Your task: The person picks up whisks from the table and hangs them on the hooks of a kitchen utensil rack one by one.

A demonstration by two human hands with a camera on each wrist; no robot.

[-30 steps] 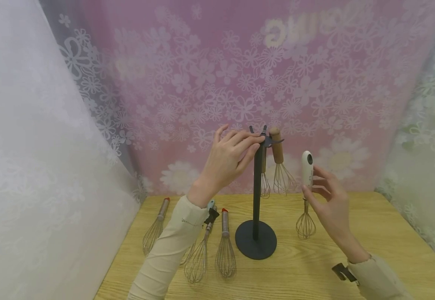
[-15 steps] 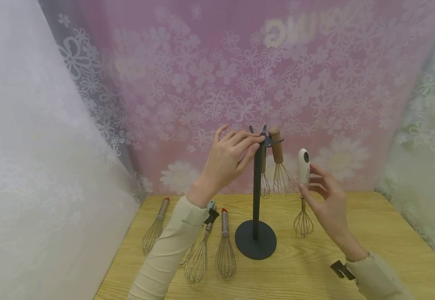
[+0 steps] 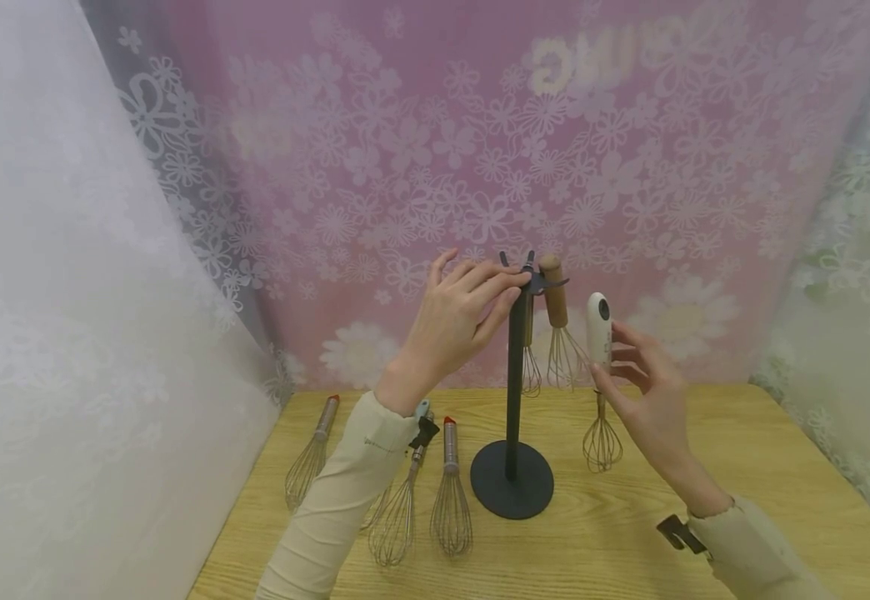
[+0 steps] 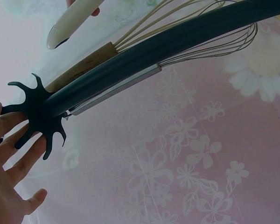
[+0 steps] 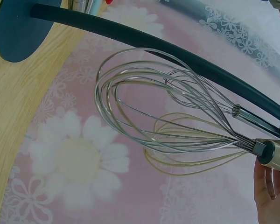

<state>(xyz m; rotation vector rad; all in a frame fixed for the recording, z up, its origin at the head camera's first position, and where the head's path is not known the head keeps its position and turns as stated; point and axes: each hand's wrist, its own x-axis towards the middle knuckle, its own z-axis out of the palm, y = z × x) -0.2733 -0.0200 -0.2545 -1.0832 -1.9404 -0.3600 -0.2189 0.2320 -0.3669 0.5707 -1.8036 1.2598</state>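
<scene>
My left hand (image 3: 446,321) rests its fingertips on the hooked top of a black stand (image 3: 513,392). In the left wrist view its fingers (image 4: 25,163) lie spread against the hooks, not curled round them. My right hand (image 3: 652,408) pinches the white handle of a whisk (image 3: 598,333), held upright with its wires down, above the table to the right of the stand. From the stand hang a wooden-handled whisk (image 3: 555,302) and, partly behind the post, a metal-handled whisk (image 4: 121,89). The held whisk's wires (image 5: 130,84) are near the camera in the right wrist view.
On the wooden table (image 3: 630,542), left of the stand's round base (image 3: 491,492), lie red-tipped whisks (image 3: 451,500) (image 3: 315,454) and a whisk with a pale blue end (image 3: 397,517). The left sleeve covers part of this group. A pink floral sheet (image 3: 375,167) hangs behind.
My right hand has carried the white-handled whisk slightly left and up, closer to the stand. My left hand stays on the stand's top.
</scene>
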